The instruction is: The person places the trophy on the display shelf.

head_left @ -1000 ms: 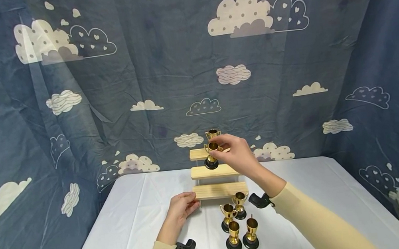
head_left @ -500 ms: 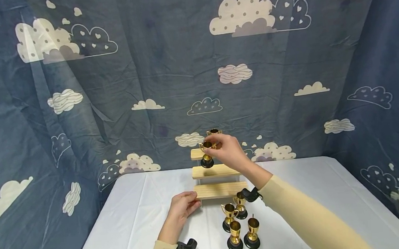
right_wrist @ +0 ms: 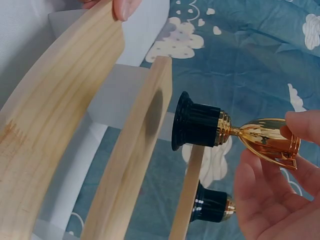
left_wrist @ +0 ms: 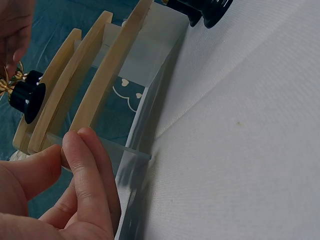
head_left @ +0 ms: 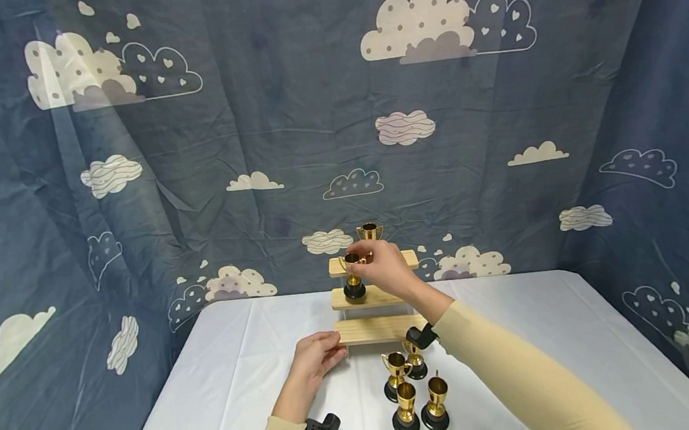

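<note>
My right hand (head_left: 387, 266) pinches a small gold trophy cup (head_left: 354, 290) on a black base by its bowl. The cup is upright, its base close over the left part of the middle wooden shelf (head_left: 383, 296); in the right wrist view a shadow of the base (right_wrist: 192, 122) falls on that board. My left hand (head_left: 313, 360) pinches the left end of the lowest shelf (head_left: 380, 329) between thumb and fingers, as the left wrist view also shows. Another trophy cup (head_left: 370, 230) stands on the top shelf (head_left: 410, 260), partly behind my right hand.
Several more gold trophy cups (head_left: 406, 410) stand on the white tablecloth (head_left: 248, 376) in front of the three-step stand, one partly hidden by the black right wrist camera (head_left: 421, 336). A blue cloud-print curtain (head_left: 286, 124) hangs behind and at the sides.
My right hand has carried the trophy cup left and then down, from in front of the top shelf to the middle shelf's left part. My left hand has stayed on the lowest shelf.
</note>
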The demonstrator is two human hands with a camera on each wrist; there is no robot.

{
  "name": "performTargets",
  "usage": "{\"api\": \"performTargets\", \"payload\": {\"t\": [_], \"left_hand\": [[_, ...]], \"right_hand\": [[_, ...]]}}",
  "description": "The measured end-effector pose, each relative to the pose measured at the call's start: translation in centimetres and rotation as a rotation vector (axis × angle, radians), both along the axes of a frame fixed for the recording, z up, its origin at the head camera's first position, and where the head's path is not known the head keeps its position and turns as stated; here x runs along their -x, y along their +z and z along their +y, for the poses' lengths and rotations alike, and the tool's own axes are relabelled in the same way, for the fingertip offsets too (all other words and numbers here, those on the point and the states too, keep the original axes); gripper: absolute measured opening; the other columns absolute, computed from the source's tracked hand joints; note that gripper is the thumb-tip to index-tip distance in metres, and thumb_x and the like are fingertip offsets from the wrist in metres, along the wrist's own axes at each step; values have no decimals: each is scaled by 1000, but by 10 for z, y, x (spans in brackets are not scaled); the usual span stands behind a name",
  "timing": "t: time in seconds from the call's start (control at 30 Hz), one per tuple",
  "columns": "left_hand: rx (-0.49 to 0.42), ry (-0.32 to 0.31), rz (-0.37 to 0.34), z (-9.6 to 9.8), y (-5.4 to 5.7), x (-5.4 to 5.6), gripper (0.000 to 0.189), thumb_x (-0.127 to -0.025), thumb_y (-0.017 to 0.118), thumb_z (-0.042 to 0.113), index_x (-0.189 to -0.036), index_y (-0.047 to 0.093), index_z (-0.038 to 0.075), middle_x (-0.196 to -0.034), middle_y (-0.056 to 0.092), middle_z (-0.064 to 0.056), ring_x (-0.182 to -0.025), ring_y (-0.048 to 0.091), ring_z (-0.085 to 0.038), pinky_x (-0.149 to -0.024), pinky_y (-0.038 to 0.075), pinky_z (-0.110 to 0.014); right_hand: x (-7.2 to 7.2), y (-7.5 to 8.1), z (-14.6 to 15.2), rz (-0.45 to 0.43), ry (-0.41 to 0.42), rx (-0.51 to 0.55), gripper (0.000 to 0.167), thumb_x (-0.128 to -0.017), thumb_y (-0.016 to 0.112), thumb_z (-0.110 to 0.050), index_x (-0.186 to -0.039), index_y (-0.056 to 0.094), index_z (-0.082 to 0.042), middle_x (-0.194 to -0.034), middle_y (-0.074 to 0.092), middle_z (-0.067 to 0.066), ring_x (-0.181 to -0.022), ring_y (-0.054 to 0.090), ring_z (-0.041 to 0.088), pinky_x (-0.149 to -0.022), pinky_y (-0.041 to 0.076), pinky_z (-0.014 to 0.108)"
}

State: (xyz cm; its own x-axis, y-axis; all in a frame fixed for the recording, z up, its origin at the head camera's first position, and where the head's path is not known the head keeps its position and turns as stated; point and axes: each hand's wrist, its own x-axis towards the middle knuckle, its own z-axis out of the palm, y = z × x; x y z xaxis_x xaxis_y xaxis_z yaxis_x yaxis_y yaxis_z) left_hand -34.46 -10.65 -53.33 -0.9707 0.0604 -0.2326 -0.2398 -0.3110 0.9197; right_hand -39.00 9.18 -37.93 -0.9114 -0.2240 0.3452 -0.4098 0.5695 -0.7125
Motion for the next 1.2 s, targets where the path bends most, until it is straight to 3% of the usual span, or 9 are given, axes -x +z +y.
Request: {"api": "performTargets", "payload": {"t": [0.43,1.2], "left_hand": [[11,0,12,-1,0,-1,28,-95,68,3,-117,62,-12,-90,68,-14,-74,68,-17,-74,61,-28],[7,13,14,0,1,-3,24,-94,69,2,-114,63,-11,-89,67,-14,-74,69,-18,-73,61,-27]], "right_hand": [[5,-10,-2,-14,20,-18,32,-92,75,-30,-123,71,-21,-115,70,-4,-95,65,16,-78,56,39],[7,-16,-5,-28,8,-27,38,-94,73,-29,-130,66,-18,-115,68,3,-85,63,16,-67,55,35]]}}
